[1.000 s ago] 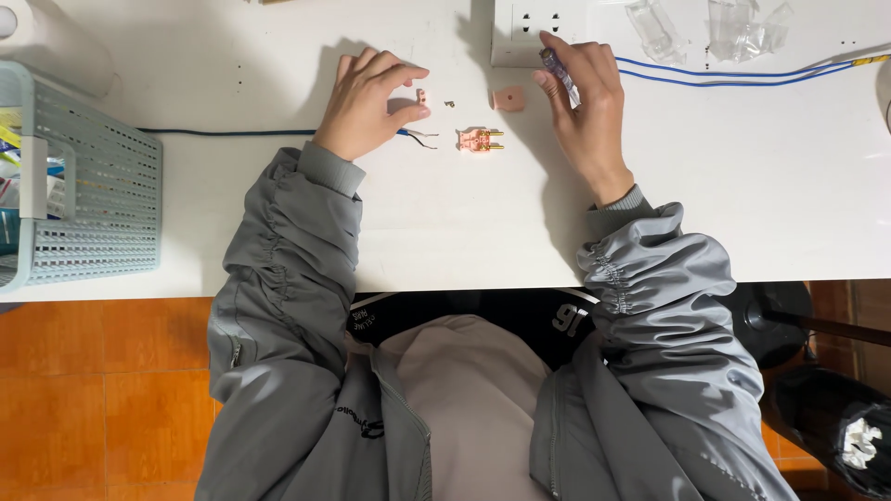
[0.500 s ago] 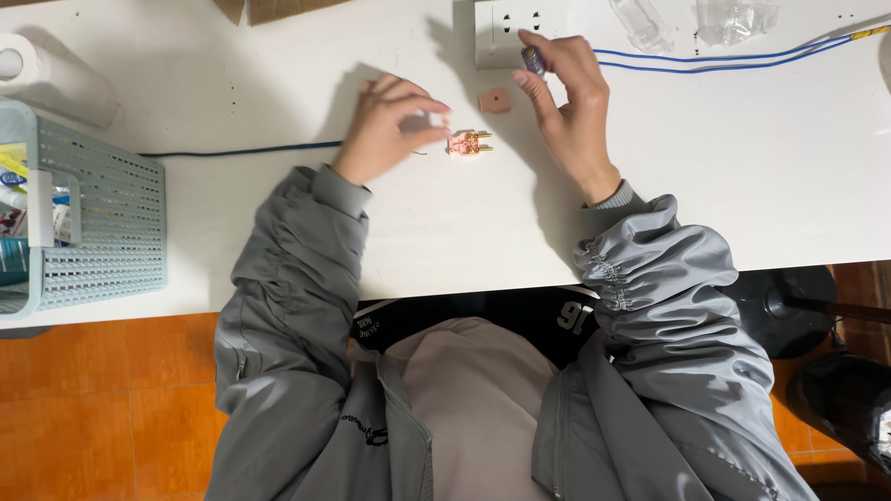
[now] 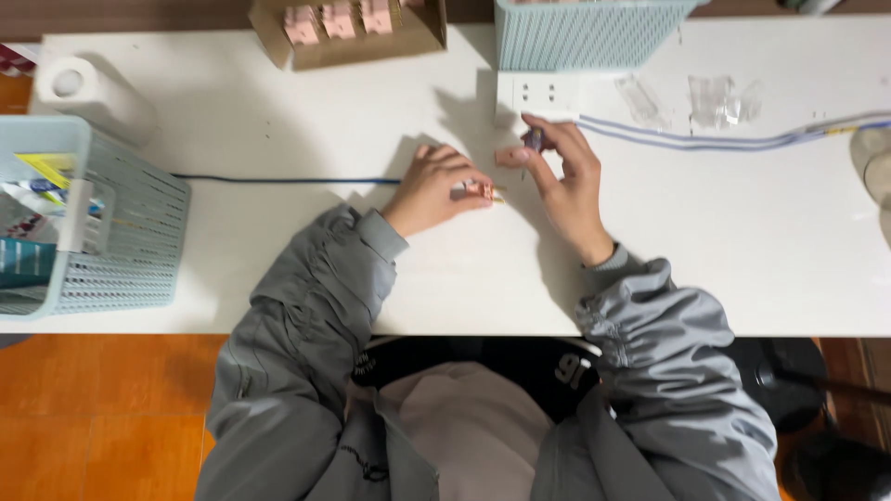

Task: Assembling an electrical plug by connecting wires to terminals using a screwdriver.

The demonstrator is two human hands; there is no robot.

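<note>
A long white table (image 3: 278, 260) runs across the room over an orange floor, with a cardboard box (image 3: 348, 28) of pink parts and a pale blue basket (image 3: 594, 32) at its far edge and another basket (image 3: 121, 223) at the left. The left hand (image 3: 436, 190) has slid in from where it lay a second ago and now pinches the small pink connector (image 3: 481, 190) flat on the table, fingers closed on it. The right hand (image 3: 561, 176) has come down from the white socket plate (image 3: 538, 93) and holds a small dark-handled tool (image 3: 533, 141) between thumb and fingers, tip pointing down towards the connector. The two hands have drawn close together, so the tool looks about ready to meet the part. A blue wire (image 3: 278, 180) trails off left.
</note>
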